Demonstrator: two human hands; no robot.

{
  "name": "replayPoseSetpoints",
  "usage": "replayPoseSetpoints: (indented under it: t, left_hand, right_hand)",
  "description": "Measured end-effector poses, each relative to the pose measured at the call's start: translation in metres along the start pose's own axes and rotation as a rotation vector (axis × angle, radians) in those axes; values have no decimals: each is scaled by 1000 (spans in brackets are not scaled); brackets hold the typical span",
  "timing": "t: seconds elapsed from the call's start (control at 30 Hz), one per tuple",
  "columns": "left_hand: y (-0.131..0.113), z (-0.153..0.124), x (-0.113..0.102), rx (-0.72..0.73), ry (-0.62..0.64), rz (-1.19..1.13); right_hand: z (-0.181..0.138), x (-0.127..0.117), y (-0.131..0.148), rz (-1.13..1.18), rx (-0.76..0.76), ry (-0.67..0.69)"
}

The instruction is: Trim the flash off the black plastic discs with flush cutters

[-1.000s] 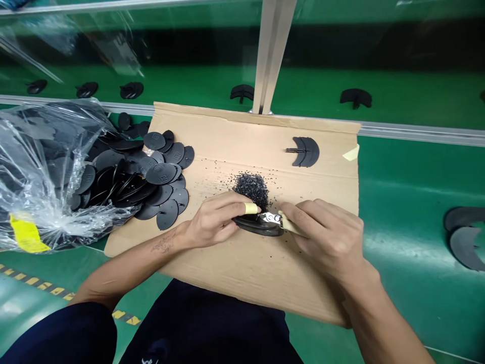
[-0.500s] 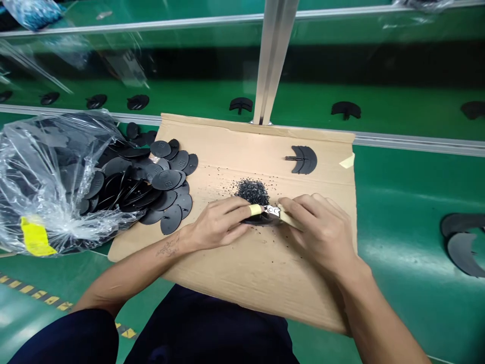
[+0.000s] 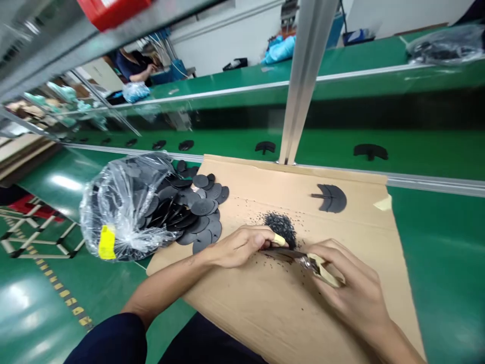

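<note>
My left hand point(image 3: 242, 246), a yellow wrap on one finger, pinches a thin black plastic disc point(image 3: 282, 254) that is seen nearly edge-on. In my right hand point(image 3: 346, 283) is a pair of nippers point(image 3: 322, 270) with cream-coloured handles, their metal head at the disc's right end. Whether the jaws touch the disc is hard to make out. Just beyond the hands lies a heap of small black clippings point(image 3: 279, 226) on the cardboard sheet point(image 3: 257, 313). A crescent-shaped black part point(image 3: 331, 198) with a thin stem rests farther back on the sheet.
Left of the hands, many black discs point(image 3: 202, 206) spill from a clear plastic bag point(image 3: 117, 202) with a yellow label. A metal post point(image 3: 303, 101) rises behind the cardboard. Several black parts point(image 3: 265, 147) line the green belt. At the far left a person point(image 3: 134, 65) is at work.
The view has tilted up and swung left, bringing the background into sight. The nippers' head has moved away from my left fingertips, and the hands are farther apart.
</note>
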State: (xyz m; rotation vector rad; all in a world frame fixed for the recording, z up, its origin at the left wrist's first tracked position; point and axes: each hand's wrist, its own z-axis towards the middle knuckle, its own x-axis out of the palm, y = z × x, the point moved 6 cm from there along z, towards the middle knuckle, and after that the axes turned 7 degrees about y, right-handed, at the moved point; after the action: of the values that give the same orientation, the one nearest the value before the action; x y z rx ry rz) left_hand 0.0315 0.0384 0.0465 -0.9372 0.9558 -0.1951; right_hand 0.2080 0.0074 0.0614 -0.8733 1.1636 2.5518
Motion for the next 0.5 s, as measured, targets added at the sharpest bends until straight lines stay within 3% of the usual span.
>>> replayPoseSetpoints:
  t: [0.17, 0.23, 0.37, 0.5]
  left_hand:
    - [6, 9, -6, -130, 312, 15]
    - [5, 14, -19, -146, 365, 54]
    - [19, 33, -79, -201, 284, 258]
    - [68, 55, -164, -532, -29, 739]
  right_hand:
    - [2, 2, 0, -47, -96, 13]
    - [2, 3, -1, -87, -81, 40]
    - [0, 2, -15, -289, 7, 52]
    - [-5, 0, -38, -588, 127, 82]
